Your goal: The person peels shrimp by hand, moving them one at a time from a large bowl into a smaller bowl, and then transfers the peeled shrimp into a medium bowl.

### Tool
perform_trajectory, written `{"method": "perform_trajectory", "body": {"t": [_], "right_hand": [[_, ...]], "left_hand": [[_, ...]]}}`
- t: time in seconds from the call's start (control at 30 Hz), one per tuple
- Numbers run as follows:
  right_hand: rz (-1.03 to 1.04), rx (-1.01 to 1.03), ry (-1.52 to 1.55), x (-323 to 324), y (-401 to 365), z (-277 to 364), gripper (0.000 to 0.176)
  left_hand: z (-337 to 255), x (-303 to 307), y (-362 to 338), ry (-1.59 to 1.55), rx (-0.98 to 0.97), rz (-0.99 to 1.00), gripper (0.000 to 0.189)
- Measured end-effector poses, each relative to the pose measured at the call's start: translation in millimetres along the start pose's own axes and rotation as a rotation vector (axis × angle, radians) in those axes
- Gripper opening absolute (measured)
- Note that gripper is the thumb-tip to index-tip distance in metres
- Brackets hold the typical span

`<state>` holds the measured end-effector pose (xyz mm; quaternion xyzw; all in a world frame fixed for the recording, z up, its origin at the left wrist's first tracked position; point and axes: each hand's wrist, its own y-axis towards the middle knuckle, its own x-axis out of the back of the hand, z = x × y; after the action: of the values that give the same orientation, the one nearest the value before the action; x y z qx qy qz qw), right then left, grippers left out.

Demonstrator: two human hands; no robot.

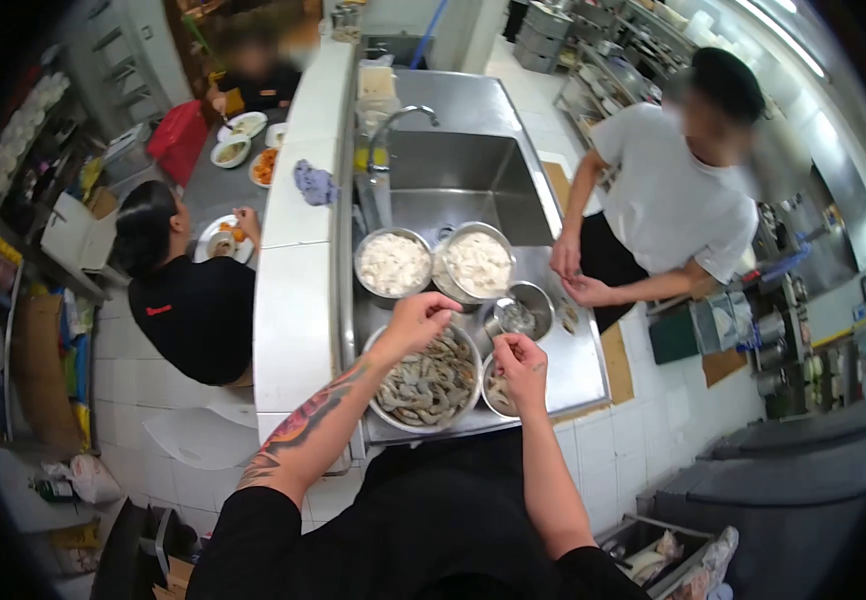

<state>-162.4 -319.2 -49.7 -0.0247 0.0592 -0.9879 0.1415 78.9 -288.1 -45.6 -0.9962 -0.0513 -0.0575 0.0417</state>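
Note:
My left hand (419,322), its fingers pinched together, hangs over the far edge of a large bowl of grey unpeeled shrimp (425,385). To its right, my right hand (521,370) is also closed in a pinch, above a smaller bowl (494,398) that it partly covers. What either hand pinches, if anything, is too small to make out. Just beyond my hands stand two metal bowls heaped with pale peeled shrimp (393,263), one beside the other. A metal pot (538,312) with greyish contents sits past my right hand.
A steel sink (468,180) with a faucet (403,118) lies behind the bowls. A co-worker in a white shirt (668,190) stands at the counter's right side, hands near the pot. Left of a white tiled ledge (293,300) with a purple cloth (314,184), two people sit eating.

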Motion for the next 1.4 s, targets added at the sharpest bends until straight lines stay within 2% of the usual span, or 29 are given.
{"method": "perform_trajectory", "body": {"t": [0.03, 0.07, 0.13, 0.17, 0.23, 0.27, 0.33, 0.37, 0.53, 0.6, 0.73, 0.8, 0.87, 0.93, 1.0, 1.03, 1.07, 1.13, 1.17, 1.3, 1.4], "right_hand": [[-0.062, 0.044, -0.148, 9.1, -4.5, 1.2, 0.018], [-0.111, 0.111, -0.232, 25.1, 1.0, -27.1, 0.018], [-0.130, 0.318, -0.667, 50.0, 6.1, -68.1, 0.021], [-0.148, 0.296, -0.672, 53.0, -1.5, -72.1, 0.021], [-0.205, 0.655, -0.981, 42.0, -4.9, -63.6, 0.025], [-0.211, 0.657, -0.981, 31.3, -4.4, -55.2, 0.025], [-0.074, 0.333, -0.515, -5.9, -6.8, -20.7, 0.028], [-0.012, 0.299, -0.380, -22.1, -6.5, -8.5, 0.028], [0.066, 0.351, -0.409, -63.4, 7.2, 3.2, 0.024], [0.040, 0.315, -0.423, -64.6, 7.4, -1.3, 0.023], [0.007, 0.379, -0.596, -64.7, 5.2, -0.8, 0.026], [-0.008, 0.409, -0.571, -62.8, 7.3, -7.5, 0.026], [0.022, 0.256, -0.502, -59.3, 5.8, -5.3, 0.025], [0.008, 0.265, -0.449, -54.0, 8.4, -14.6, 0.025], [0.030, 0.181, -0.283, -48.5, 10.1, -24.5, 0.025], [0.107, 0.153, -0.285, -44.3, 11.0, -27.7, 0.023], [0.098, 0.160, -0.280, -41.6, 11.0, -31.9, 0.023], [0.132, 0.002, 0.130, -43.8, 3.8, -20.4, 0.024], [0.140, 0.005, 0.155, -43.3, 2.4, -16.2, 0.027], [0.103, 0.027, -0.030, -51.5, -5.8, -1.5, 0.028], [0.069, 0.133, -0.138, -52.6, -5.0, 0.8, 0.028]], "left_hand": [[-0.2, 1.1, 0.5, 0.006, -0.006, 0.023, 0.025], [0.0, -0.1, -0.7, 0.009, -0.002, 0.050, 0.026], [7.2, -5.2, 0.3, -0.016, -0.066, 0.041, 0.026], [6.2, -6.3, -0.3, -0.006, -0.095, 0.029, 0.026], [5.3, -6.7, -2.5, 0.020, -0.066, 0.046, 0.026], [2.0, -5.8, -2.7, 0.044, -0.040, 0.038, 0.026], [-8.2, -7.6, -6.0, 0.094, -0.052, 0.017, 0.024], [-6.1, -9.5, -4.8, 0.103, -0.072, 0.021, 0.023], [-10.5, -5.1, -11.6, 0.165, -0.153, -0.046, 0.020], [-13.7, -2.7, -13.7, 0.208, -0.135, -0.037, 0.020], [-17.7, -7.8, -18.2, 0.314, -0.170, -0.067, 0.021], [-16.3, -8.6, -18.1, 0.351, -0.197, -0.063, 0.020], [-15.9, -8.8, -18.4, 0.351, -0.199, -0.045, 0.021], [-17.2, -10.5, -18.7, 0.320, -0.183, -0.027, 0.023], [-15.3, -10.3, -18.1, 0.331, -0.194, 0.001, 0.023], [-14.3, -10.5, -18.0, 0.263, -0.165, 0.041, 0.022], [-13.3, -10.4, -17.4, 0.194, -0.135, 0.080, 0.022], [-11.7, -10.6, -15.8, 0.149, -0.105, 0.105, 0.022], [-9.7, -11.1, -15.2, 0.140, -0.112, 0.080, 0.022], [-8.1, -12.3, -15.0, 0.228, -0.176, 0.015, 0.021], [-10.8, -14.4, -15.8, 0.178, -0.176, 0.004, 0.021]]}}
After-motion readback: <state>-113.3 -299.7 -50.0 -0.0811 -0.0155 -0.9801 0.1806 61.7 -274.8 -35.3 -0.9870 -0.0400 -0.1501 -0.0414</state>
